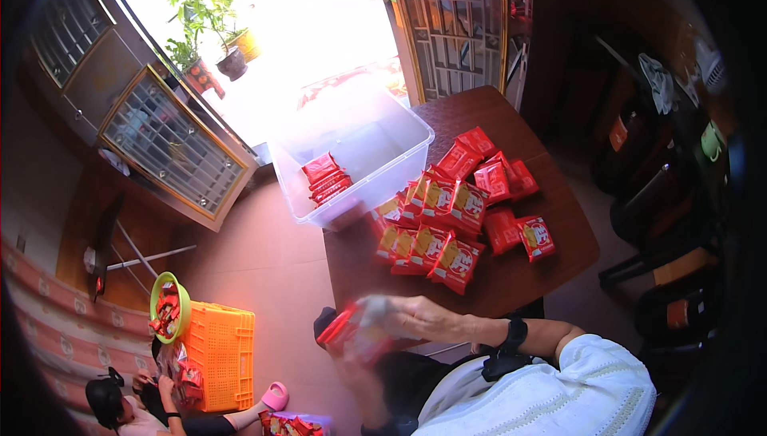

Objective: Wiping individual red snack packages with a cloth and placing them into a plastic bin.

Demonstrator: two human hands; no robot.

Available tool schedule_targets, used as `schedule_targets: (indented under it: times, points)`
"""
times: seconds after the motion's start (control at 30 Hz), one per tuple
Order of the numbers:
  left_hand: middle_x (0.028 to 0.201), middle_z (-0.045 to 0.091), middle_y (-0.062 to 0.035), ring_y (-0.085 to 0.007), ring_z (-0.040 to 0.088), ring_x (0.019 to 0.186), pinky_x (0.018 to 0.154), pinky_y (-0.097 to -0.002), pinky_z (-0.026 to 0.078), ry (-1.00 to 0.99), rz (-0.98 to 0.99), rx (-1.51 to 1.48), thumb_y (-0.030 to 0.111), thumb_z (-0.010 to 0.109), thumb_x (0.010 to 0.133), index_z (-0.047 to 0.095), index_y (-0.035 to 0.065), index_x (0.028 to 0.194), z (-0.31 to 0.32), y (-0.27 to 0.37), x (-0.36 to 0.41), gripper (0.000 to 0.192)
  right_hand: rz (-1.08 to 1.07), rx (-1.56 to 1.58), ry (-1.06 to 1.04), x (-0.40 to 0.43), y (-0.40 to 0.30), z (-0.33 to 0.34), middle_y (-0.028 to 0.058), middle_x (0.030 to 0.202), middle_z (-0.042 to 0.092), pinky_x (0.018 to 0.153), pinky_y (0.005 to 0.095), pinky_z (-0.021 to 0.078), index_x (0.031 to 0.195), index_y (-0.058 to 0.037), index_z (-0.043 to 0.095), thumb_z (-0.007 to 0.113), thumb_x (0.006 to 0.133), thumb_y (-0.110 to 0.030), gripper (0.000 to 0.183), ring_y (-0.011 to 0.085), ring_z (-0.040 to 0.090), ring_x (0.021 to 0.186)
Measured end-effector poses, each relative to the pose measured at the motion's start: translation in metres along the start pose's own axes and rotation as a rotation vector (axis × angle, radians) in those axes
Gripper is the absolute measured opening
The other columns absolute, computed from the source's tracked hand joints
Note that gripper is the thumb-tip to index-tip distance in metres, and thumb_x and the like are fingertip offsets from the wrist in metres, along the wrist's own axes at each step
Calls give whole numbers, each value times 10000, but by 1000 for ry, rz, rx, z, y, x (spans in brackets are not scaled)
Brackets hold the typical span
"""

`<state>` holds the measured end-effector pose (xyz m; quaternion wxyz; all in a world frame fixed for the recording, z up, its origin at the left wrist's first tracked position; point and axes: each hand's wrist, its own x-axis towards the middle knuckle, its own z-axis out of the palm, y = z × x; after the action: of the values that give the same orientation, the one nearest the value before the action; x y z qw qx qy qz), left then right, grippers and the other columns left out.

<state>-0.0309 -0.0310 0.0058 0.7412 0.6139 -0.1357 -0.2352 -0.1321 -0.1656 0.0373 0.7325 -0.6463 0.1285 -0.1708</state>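
Observation:
Just off the near edge of a dark wooden table (359, 280), I hold a blurred bunch of red snack packets (343, 325) between both hands. My right hand (413, 316) grips it from above, with a grey covering on the fingers. Below it, my left hand (359, 376) is against the packets' underside, smeared by motion. How many packets I hold cannot be told. On the table lies a heap of similar red packets (458, 259), some in overlapping rows. A clear plastic bin (389, 169) rests at the table's left edge, with a short stack of red packets (326, 178) inside.
At lower left a seated person (129, 403) handles small items beside an orange plastic crate (222, 358). A green basin (187, 307) of red packets sits by the crate's top. A tub of packets (293, 424) stands at the bottom. Glazed doors (174, 142) flank the bright doorway.

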Motion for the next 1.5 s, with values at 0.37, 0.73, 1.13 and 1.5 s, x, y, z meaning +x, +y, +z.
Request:
schedule_targets:
  times: [0.37, 0.73, 1.13, 1.5]
  points:
    - [1131, 519, -131, -223, 547, 988, 849, -342, 455, 119, 161, -34, 289, 410, 952, 403, 33, 1272, 14, -15, 5, 410, 66, -41, -84, -2, 20, 12, 121, 1095, 586, 885, 322, 448, 1254, -8, 470, 458, 931, -184, 368, 196, 568, 1015]
    - [1154, 493, -148, -224, 529, 1031, 854, -353, 453, 144, 203, -26, 348, 401, 969, 367, 17, 1283, 23, -10, 2, 458, 161, 260, -106, -4, 40, 11, 9, 1142, 557, 820, 240, 471, 1352, -63, 417, 515, 965, -235, 435, 73, 517, 1033]
    - [978, 622, -56, -140, 596, 886, 818, -275, 478, -299, 6, 195, 33, 643, 813, 546, -14, 1138, -12, 0, -3, 342, 61, 331, 22, -5, 44, -26, -4, 906, 599, 743, 238, 489, 1071, -42, 565, 560, 924, -99, 158, 53, 563, 875]
    - [1028, 587, -119, -206, 620, 892, 710, -360, 575, -188, -28, 170, 248, 593, 904, 505, -27, 1148, -37, -35, -4, 379, -245, -472, 148, -4, 23, -5, 135, 815, 582, 666, 370, 482, 939, -16, 573, 593, 841, -137, 157, 287, 605, 742]
